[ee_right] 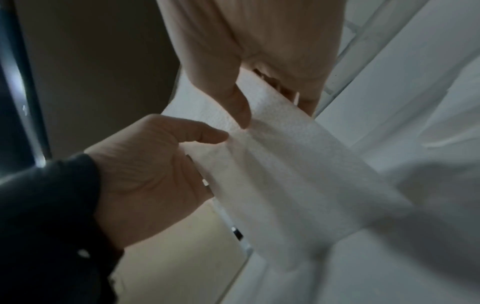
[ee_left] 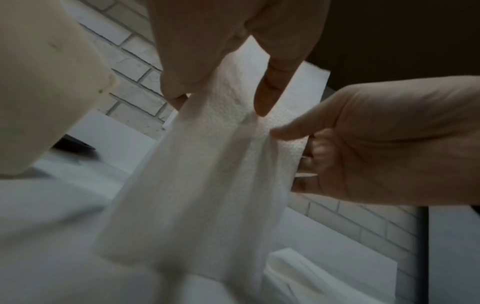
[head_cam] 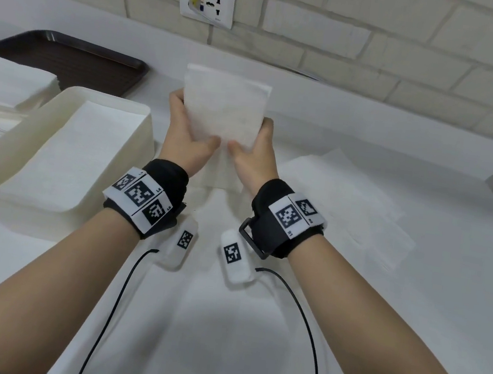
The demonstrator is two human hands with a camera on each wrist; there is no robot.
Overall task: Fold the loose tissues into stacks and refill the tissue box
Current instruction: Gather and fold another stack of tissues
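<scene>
Hands (head_cam: 189, 134) (head_cam: 253, 153) pinching raised tissue (head_cam: 224, 107)

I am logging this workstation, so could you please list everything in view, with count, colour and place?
Held tissue: one, white, raised between both hands.
Tissue box: one, cream, open, left of the hands, white tissue inside.
Tissue stack: one, white, far left, on the tray.
Tray: one, dark brown, back left.
Loose tissues: several, white, flat on the table to the right.
Table: one, white.
Wall socket: one, white, on the brick wall.
Left hand: grips the held tissue's left edge.
Right hand: grips its right edge.
</scene>
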